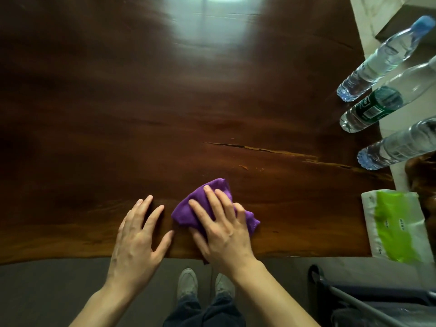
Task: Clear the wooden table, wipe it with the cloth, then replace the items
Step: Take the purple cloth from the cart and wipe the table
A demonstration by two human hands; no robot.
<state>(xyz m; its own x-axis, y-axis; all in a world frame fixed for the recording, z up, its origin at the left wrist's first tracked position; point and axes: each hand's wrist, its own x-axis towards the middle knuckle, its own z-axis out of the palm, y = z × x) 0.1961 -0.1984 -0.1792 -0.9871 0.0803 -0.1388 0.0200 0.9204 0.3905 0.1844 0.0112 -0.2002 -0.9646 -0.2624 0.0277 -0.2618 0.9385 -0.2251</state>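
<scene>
A dark wooden table (pixel 118 114) fills most of the view. Near its front edge lies a bunched purple cloth (pixel 188 208), and my right hand (pixel 221 225) presses flat on top of it with fingers spread. My left hand (pixel 139 234) rests flat on the bare wood just left of the cloth, fingers apart, holding nothing. Three clear water bottles stand at the table's right edge: one with a blue cap (pixel 382 60), one with a green label (pixel 377 107) and a third nearer me (pixel 396 147). A green and white tissue pack (pixel 396 225) lies at the front right corner.
A long crack (pixel 271 151) runs across the wood toward the right edge. A white surface (pixel 368 31) borders the table on the right. Below the table edge are grey floor, my shoes (pixel 205 283), and a dark trolley frame (pixel 354 300) at the lower right.
</scene>
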